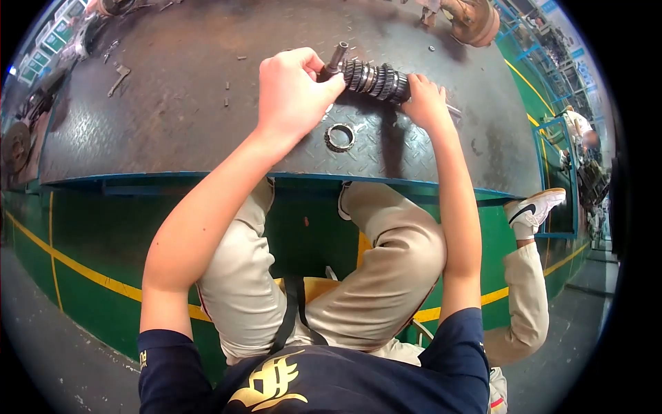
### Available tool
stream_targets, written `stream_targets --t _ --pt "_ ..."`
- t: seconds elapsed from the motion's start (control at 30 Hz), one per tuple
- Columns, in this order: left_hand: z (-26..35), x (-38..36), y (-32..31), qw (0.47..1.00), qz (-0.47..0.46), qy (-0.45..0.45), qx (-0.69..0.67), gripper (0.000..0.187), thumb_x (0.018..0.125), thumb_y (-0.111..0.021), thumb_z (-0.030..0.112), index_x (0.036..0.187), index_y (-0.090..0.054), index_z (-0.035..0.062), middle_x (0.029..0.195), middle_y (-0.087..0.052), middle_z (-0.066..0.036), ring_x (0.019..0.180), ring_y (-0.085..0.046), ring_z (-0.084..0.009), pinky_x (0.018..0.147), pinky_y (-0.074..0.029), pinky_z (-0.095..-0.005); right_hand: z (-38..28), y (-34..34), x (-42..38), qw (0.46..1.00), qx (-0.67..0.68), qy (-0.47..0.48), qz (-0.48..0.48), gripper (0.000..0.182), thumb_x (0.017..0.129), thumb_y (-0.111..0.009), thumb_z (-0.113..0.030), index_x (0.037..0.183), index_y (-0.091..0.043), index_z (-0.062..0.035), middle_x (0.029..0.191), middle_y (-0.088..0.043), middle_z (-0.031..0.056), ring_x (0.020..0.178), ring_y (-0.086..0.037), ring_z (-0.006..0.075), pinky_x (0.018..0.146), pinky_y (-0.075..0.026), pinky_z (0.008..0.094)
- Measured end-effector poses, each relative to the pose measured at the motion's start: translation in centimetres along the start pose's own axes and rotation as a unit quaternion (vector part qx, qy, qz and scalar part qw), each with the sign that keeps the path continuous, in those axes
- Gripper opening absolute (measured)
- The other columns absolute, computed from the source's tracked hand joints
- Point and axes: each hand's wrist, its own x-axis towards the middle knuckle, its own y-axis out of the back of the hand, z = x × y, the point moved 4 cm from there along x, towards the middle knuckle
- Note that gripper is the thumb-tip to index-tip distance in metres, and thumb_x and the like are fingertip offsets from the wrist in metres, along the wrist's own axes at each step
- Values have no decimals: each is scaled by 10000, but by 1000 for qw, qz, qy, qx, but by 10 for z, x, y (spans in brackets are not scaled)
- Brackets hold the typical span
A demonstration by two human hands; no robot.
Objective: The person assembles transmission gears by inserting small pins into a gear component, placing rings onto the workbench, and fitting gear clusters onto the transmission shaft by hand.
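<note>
A gear shaft [376, 80] with several toothed gears lies sideways above the metal tabletop, between my two hands. My left hand [293, 93] is closed at its left end, thumb and fingers pinching around a dark part with an upright metal stub [338, 55]. On the right end, the fingers of my right hand [425, 102] are wrapped over the last gear. A toothed metal ring [340, 137] rests flat on the table just below the shaft, touched by neither hand. What lies under my left fingers is partly hidden.
The steel table [172, 117] has a blue front edge. Small pins lie left of my hands, with a metal lever-like part [118, 79] farther left. A rusty round housing [474, 22] stands at the back right. Another person's leg and white shoe [536, 208] are at right.
</note>
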Motion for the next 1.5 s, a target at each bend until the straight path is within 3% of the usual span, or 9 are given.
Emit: stream_targets --t 0.13,0.17,0.37,0.5,0.97,1.13,1.27,1.33,1.5 --pt "-25 10 14 998 25 51 4 266 651 -788 179 697 -668 -54 608 -651 -150 542 -630 -164 565 -503 -306 -1 -2 1 1000 -25 -6 10 415 749 -685 -109 1143 -567 -51 1209 -605 143 1180 -575 387 1074 -324 682" --pt "-33 14 21 997 24 33 65 244 718 -814 185 736 -706 -33 630 -673 -55 590 -602 -76 574 -492 -261 -2 2 1 1000 -25 -9 4 420 746 -689 -107 1145 -571 -52 1206 -607 144 1177 -577 387 1074 -323 682" --pt "-67 24 54 989 76 106 66 231 731 -844 177 747 -714 -13 626 -619 16 583 -511 -39 562 -425 -237 -2 3 -2 999 -18 -28 -3 434 748 -710 -83 1154 -559 -47 1186 -593 142 1187 -562 369 1084 -340 626" --pt "-83 28 70 985 97 99 104 236 726 -824 150 801 -719 -48 673 -686 -66 616 -607 -95 621 -499 -264 -2 -3 -2 999 8 -11 31 381 752 -649 -21 1126 -576 -44 1142 -628 152 1140 -603 366 1086 -349 639" --pt "-103 33 84 985 75 96 124 249 740 -819 171 818 -717 -42 654 -637 -18 616 -549 -73 605 -466 -260 0 0 -11 998 52 -3 47 352 759 -617 -6 1106 -557 -1 1119 -644 181 1111 -621 376 1038 -420 544" --pt "-92 12 109 971 4 209 115 325 771 -842 198 980 -742 -31 621 -563 39 561 -460 -32 527 -392 -238 4 1 -9 987 134 28 82 318 719 -632 50 1016 -528 6 1054 -626 201 1038 -616 394 929 -475 483" --pt "-75 5 107 962 -65 192 185 330 794 -824 175 1038 -743 -32 598 -544 51 535 -434 -18 504 -366 -227 10 -16 -5 974 207 0 94 347 724 -627 54 1046 -508 2 1081 -607 215 1055 -600 401 927 -466 486" --pt "-42 -6 59 992 -89 88 21 350 801 -813 173 1092 -743 -8 606 -529 59 546 -434 -22 507 -362 -225 11 -14 -7 964 244 10 109 371 725 -628 51 1066 -492 -6 1090 -595 220 1067 -583 419 922 -457 494" --pt "-12 -3 -14 962 -154 -16 225 516 737 -833 168 1220 -697 53 618 -628 -68 564 -601 -138 599 -506 -315 13 -23 -5 963 240 11 122 420 705 -654 39 1089 -494 -14 1113 -569 208 1095 -558 427 916 -462 495"
